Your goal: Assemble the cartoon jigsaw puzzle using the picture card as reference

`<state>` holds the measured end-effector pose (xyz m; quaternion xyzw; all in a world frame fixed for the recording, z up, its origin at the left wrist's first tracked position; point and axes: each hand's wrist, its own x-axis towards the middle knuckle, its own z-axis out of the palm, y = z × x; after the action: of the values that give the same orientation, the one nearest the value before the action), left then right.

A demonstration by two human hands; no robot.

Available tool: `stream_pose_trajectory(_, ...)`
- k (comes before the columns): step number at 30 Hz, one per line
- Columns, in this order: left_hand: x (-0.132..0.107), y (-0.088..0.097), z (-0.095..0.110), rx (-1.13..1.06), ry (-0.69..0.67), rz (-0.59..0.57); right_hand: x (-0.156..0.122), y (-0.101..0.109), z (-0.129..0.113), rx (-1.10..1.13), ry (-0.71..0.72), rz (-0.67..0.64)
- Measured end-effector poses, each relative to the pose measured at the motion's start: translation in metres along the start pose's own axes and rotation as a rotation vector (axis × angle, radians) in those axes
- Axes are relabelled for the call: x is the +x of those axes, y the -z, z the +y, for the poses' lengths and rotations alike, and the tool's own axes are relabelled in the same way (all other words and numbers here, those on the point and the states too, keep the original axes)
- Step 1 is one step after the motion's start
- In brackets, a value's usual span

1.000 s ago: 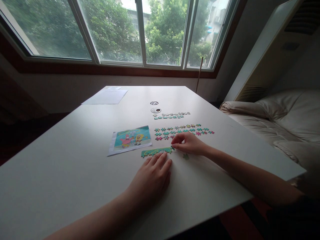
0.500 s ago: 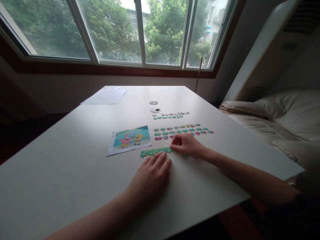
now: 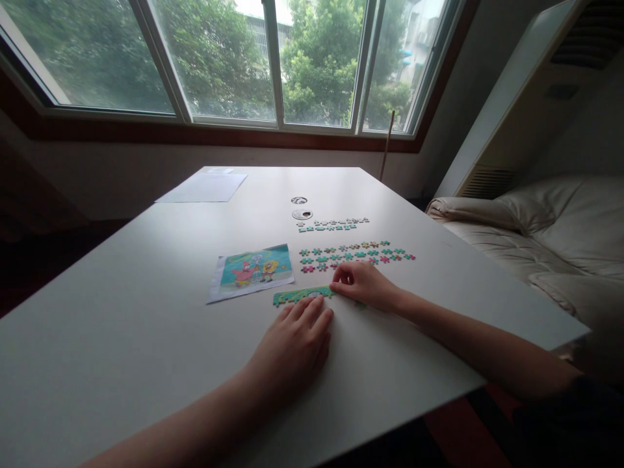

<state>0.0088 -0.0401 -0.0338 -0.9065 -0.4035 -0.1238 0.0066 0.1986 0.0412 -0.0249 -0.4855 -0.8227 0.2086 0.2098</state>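
Note:
A joined strip of green puzzle pieces lies on the white table. My left hand rests flat just below the strip, fingers stretched out and tips touching its near edge. My right hand is curled at the strip's right end, fingers pinched together on a small puzzle piece that is mostly hidden. A cartoon reference picture lies left of the strip. Rows of loose puzzle pieces lie just beyond my right hand.
A further row of pieces and two small round lids sit farther back. A sheet of paper lies at the far left corner. A cushioned sofa stands right of the table edge. Windows fill the back wall.
My right hand slid slightly left and down onto the strip's right end, covering the loose piece that lay near its wrist. My left hand has stayed put.

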Motion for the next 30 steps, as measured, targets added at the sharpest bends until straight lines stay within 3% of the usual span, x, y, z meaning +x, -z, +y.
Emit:
stream_pose_trajectory(6, 0.000, 0.001, 0.001, 0.000, -0.004, -0.003, 0.001, 0.001, 0.002, 0.020, 0.017, -0.017)
stream_pose_trajectory(14, 0.000, 0.000, 0.000, 0.002, -0.008, 0.011, 0.001, 0.016, 0.016, 0.114, 0.092, -0.163)
stream_pose_trajectory(22, -0.001, 0.003, -0.003, 0.029, -0.022, -0.012, 0.001, 0.015, 0.016, 0.105, 0.125, -0.180)
stream_pose_trajectory(26, 0.001, 0.013, -0.019, 0.076, -0.023, -0.007, 0.001, 0.016, 0.016, 0.092, 0.129, -0.183)
stream_pose_trajectory(30, 0.003, 0.026, -0.050, 0.010, -0.065, -0.062, 0.000, 0.018, 0.018, 0.081, 0.122, -0.198)
